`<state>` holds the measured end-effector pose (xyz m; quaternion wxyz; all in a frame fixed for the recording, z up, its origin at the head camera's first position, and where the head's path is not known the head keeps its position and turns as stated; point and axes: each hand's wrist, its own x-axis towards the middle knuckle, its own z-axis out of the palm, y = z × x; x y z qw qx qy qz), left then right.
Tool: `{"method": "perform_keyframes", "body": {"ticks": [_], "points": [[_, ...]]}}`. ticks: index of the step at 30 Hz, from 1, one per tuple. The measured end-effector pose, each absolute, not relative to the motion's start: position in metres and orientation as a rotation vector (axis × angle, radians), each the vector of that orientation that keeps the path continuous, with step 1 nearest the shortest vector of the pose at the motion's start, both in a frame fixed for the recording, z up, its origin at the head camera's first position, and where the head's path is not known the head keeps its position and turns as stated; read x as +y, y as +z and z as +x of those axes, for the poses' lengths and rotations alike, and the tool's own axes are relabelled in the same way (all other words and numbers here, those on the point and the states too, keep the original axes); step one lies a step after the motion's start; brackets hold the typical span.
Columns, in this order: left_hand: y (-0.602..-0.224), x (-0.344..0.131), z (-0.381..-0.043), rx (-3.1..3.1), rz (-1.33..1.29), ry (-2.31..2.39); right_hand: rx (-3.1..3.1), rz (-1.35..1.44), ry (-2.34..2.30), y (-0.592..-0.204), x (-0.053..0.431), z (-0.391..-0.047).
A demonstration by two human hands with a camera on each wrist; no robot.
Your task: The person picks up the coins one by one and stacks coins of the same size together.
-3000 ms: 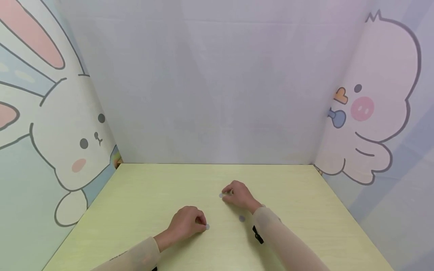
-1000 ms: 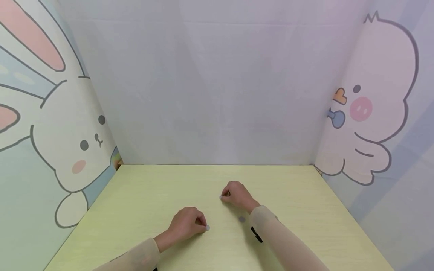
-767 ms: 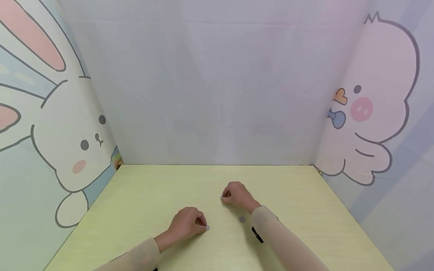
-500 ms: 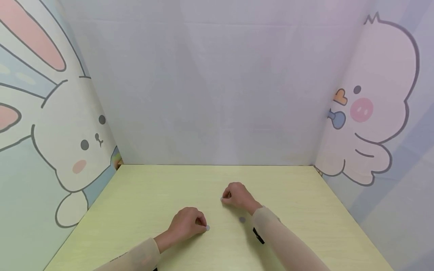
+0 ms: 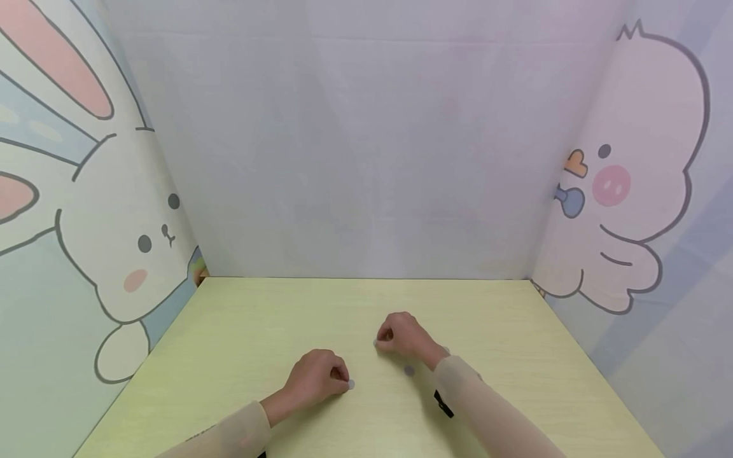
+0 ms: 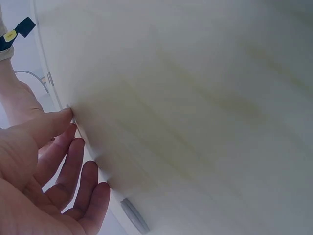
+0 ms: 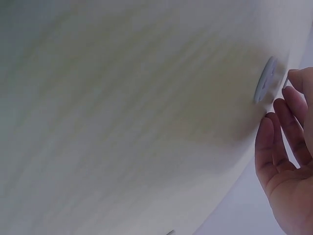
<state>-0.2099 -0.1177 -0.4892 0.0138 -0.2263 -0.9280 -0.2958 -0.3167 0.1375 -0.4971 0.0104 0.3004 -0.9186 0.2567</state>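
In the head view my left hand (image 5: 315, 375) is low over the table, thumb and forefinger pinching the edge of a small grey round button (image 5: 351, 384). Farther back, my right hand (image 5: 405, 335) pinches another such button (image 5: 375, 343) at its fingertips. A third button (image 5: 409, 371) lies flat below the right hand. The right wrist view shows a grey button (image 7: 266, 81) with holes, close to the right thumb. In the left wrist view a button (image 6: 134, 215) lies beyond the left hand's curled outer fingers.
A further grey disc (image 5: 446, 350) peeks out beside the right wrist. The pale yellow table (image 5: 275, 305) ends at a plain light curtain (image 5: 366, 159) behind. Cartoon-printed curtains stand along both sides.
The right hand's thumb and finger have closed on the button and drawn it slightly toward the person. My left hand has stayed nearly still.
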Motion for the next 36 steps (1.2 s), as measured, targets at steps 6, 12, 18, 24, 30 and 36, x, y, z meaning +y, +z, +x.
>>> {"method": "perform_keyframes", "body": {"ticks": [6, 12, 18, 24, 30, 36], "points": [[-0.489, -0.118, -0.21, -2.886, -0.699, -0.912, -2.836, 0.992, 0.785, -0.496, 0.141, -0.31], [-0.488, -0.117, -0.21, -2.881, -0.697, -0.899, -2.781, 1.042, 0.78, -0.495, 0.145, -0.303], [-0.488, -0.118, -0.21, -2.889, -0.697, -0.904, -2.777, 1.098, 0.784, -0.499, 0.146, -0.295], [-0.488, -0.118, -0.21, -2.893, -0.691, -0.91, -2.772, 1.133, 0.823, -0.498, 0.144, -0.284], [-0.488, -0.117, -0.21, -2.891, -0.689, -0.9, -2.783, 1.147, 0.818, -0.497, 0.142, -0.277], [-0.488, -0.117, -0.21, -2.889, -0.692, -0.888, -2.75, 1.198, 0.818, -0.494, 0.137, -0.271]]}}
